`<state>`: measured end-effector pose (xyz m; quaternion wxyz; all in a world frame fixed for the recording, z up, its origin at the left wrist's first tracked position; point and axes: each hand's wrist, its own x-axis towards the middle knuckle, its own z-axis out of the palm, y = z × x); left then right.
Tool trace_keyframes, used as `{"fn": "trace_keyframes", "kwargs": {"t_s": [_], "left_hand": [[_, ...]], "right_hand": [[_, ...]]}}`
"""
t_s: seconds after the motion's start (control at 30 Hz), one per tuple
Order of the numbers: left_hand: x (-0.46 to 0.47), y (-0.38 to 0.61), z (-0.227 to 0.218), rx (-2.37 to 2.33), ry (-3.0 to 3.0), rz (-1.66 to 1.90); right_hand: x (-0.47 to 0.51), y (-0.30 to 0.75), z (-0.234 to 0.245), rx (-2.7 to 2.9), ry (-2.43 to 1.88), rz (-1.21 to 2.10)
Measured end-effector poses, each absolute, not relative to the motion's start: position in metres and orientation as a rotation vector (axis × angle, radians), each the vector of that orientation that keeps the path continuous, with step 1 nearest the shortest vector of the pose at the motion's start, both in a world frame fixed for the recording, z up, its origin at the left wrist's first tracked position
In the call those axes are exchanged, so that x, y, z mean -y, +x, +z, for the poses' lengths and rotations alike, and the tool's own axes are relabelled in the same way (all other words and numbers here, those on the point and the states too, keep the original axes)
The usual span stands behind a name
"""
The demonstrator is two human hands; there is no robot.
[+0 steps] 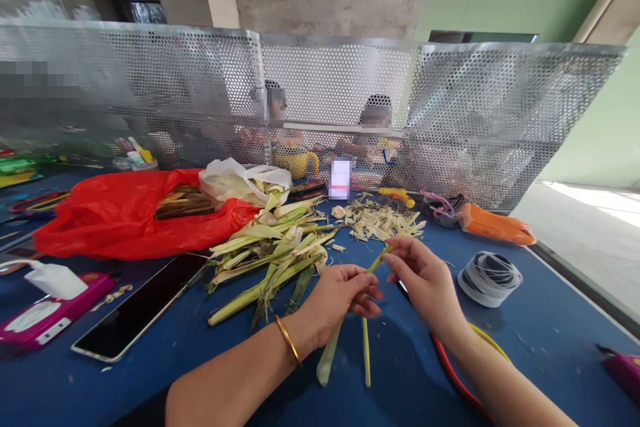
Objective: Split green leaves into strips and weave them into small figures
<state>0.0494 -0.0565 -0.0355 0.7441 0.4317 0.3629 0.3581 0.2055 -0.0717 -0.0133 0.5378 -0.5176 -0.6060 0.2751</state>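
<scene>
My left hand [336, 300], with a gold bangle on its wrist, is closed around a pale green leaf stalk [327, 357] that hangs down from it toward me. My right hand [425, 277] pinches the thin upper end of the leaf strip [379, 259] between thumb and fingers. A second thin green strip [366, 350] hangs below the hands. Both hands hover just above the blue table [540, 327], near a pile of green and yellowish palm leaves [273, 247] to their left.
A red plastic bag [120, 220] with leaves and a white bag [240, 181] lie at the back left. Trimmed scraps [380, 219] sit behind the hands. A tablet [140, 310], a pink device [47, 317], a band coil [490, 277] and an orange tool [495, 225] surround them. Perforated metal screens [320, 93] stand behind, with people beyond.
</scene>
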Motion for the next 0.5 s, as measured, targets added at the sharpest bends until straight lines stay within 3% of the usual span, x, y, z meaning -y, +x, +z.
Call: {"fn": "trace_keyframes", "kwargs": {"t_s": [0.23,0.5], "left_hand": [[0.0598,0.0514,-0.0358,-0.834,1.004,0.768],[0.0623,0.0530,-0.0347,-0.916,1.178,0.696]], "right_hand": [[0.0679,0.2040,-0.0193,1.121,-1.171,0.817],[0.0761,0.2038,-0.0138,1.604,-1.311,0.610]]}}
